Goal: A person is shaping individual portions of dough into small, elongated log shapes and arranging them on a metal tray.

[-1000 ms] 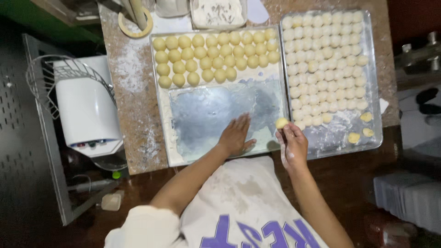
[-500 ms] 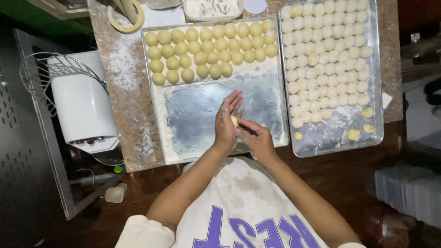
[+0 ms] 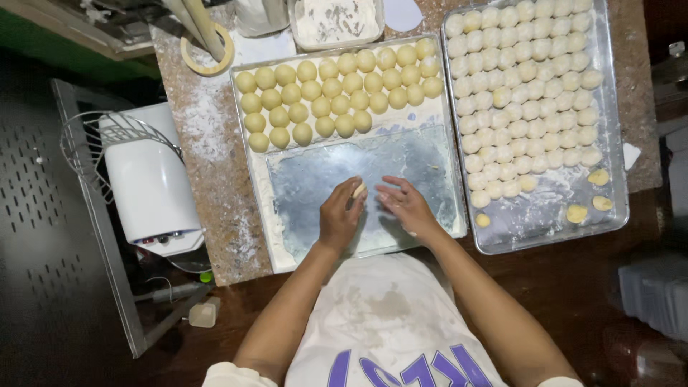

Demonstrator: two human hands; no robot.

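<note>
My left hand (image 3: 340, 218) is curled around a small pale dough piece (image 3: 358, 190) over the bare floured part of the left metal tray (image 3: 358, 236). My right hand (image 3: 403, 204) hovers just to its right, fingers spread, holding nothing. Rows of rounded yellow dough balls (image 3: 337, 89) fill the far half of this tray. The right metal tray (image 3: 552, 222) carries many smaller pale dough pieces (image 3: 527, 86) in rows, with a few flatter yellow pieces (image 3: 577, 213) at its near right corner.
A white electric mixer (image 3: 150, 186) with a wire guard stands left of the floured stone counter (image 3: 208, 165). A container of flour (image 3: 335, 20), a tape roll (image 3: 206, 51) and a round lid (image 3: 403, 13) lie at the far edge. Dark wooden table lies near me.
My right hand took a dough piece from the right tray's edge and brought it left to my left hand. The hands pressed together, then parted; the piece now sits in my left hand.
</note>
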